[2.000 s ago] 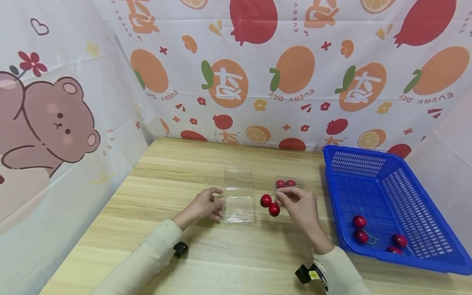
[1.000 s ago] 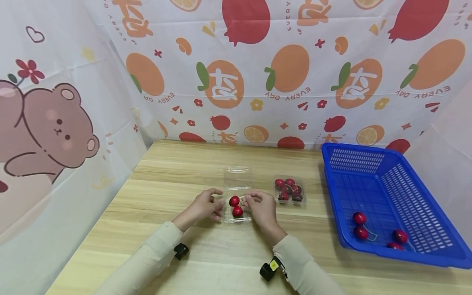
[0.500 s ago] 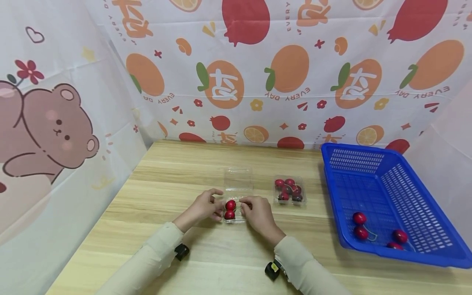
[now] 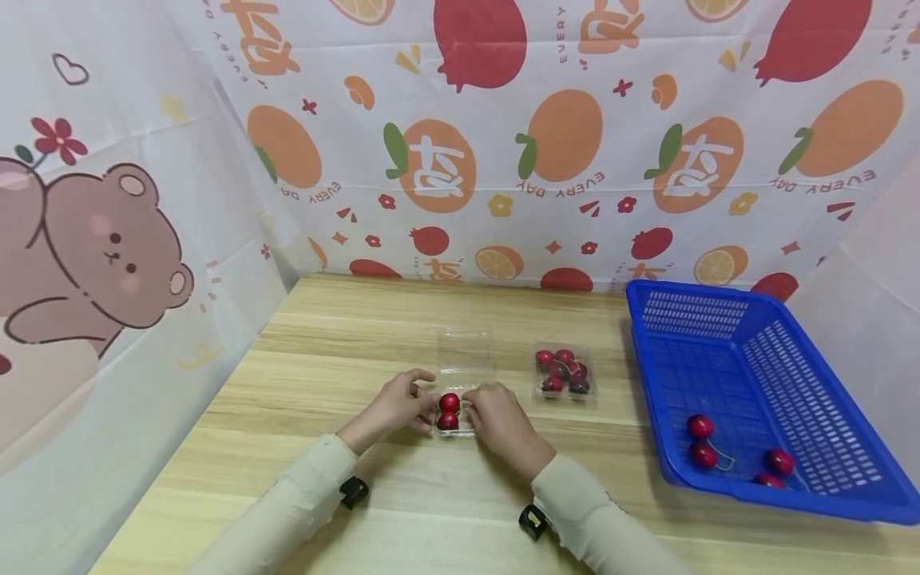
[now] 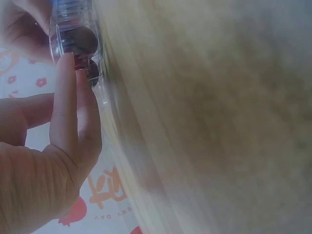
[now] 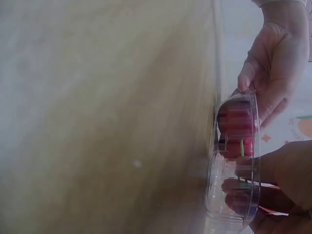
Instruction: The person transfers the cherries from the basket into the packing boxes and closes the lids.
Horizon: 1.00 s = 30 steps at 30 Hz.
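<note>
In the head view, a clear plastic clamshell box (image 4: 467, 431) lies on the table with its lid (image 4: 465, 351) folded back. Two red cherries (image 4: 449, 402) sit in its left half. My right hand (image 4: 503, 422) reaches into the box from the right; thumb and finger pinch the green cherry stem (image 6: 242, 147), which shows through the wall in the right wrist view. At the box's left side is my left hand (image 4: 397, 406), whose fingertips touch the wall in the left wrist view, with its fingers (image 5: 66, 102) fairly straight.
A second clear box (image 4: 591, 391) holding several cherries (image 4: 563, 369) stands to the right. Beyond it is a blue plastic basket (image 4: 647, 383) with a few cherries (image 4: 702, 441) near its front. A printed cloth (image 4: 503, 160) hangs behind the wooden table (image 4: 345, 319).
My right hand has carried the pair of cherries left from beside the second box and lowered them into the open box. My left hand has stayed at the box's left side.
</note>
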Tool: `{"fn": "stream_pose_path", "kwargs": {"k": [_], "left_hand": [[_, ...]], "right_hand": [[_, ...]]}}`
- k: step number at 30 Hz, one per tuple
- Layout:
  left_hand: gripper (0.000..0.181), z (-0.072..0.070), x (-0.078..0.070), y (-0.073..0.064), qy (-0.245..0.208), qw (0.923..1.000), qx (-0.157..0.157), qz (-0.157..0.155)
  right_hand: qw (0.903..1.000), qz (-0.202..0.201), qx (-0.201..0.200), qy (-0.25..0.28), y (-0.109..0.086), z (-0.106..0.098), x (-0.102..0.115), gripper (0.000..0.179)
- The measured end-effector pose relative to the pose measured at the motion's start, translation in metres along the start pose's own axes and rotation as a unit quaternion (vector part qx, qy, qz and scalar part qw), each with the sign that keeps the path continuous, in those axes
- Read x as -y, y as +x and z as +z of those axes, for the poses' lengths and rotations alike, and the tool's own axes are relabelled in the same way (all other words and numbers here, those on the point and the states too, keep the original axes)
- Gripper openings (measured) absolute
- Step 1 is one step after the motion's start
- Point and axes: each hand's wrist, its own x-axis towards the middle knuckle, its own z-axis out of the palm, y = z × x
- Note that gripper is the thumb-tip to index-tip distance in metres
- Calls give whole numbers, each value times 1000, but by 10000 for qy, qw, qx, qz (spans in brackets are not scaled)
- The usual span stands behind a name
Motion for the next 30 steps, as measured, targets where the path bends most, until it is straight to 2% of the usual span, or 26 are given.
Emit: {"fn": "stream_pose_path", "kwargs": {"k": [8,18,30], "left_hand": [[44,1,1,2,8,10000,-13,81],[45,0,-1,0,101,9999,25,68],[44,1,0,1,90,9999,10,76]], "right_hand": [[9990,-85,284,-335,1,-1,-1,13],[9983,-325,32,-476,-2,-2,-1,10],[9987,-320,125,-371,-2,-2,1,9]]}}
